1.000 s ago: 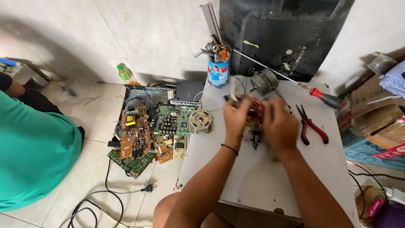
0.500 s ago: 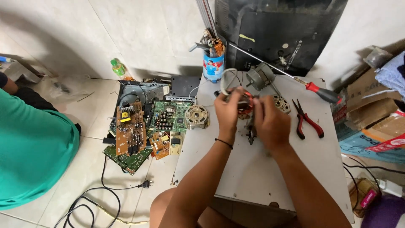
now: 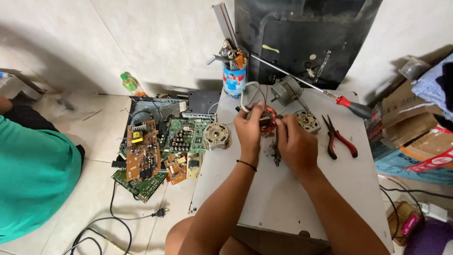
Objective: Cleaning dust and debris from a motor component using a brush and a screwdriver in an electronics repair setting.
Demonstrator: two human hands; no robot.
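I pinch a round copper-wound motor coil (image 3: 267, 119) in my left hand (image 3: 249, 127) at the worktop (image 3: 283, 198) centre, its white wire looping toward 12 o'clock. My right hand (image 3: 295, 144) closes its grip around a slim dark tool (image 3: 275, 150), long axis running 12 to 6. At 11 o'clock a tin can (image 3: 234, 78) holds assorted tools.

We cannot see most of the motor coil (image 3: 268, 119): our left hand (image 3: 250, 128) and right hand (image 3: 296, 146) cover it, and our fingertips are hidden too. The tool (image 3: 276, 153) under the right hand shows only partly. The person in green (image 3: 33, 184) is cut off by the left edge, the cardboard boxes (image 3: 415, 141) by the right.
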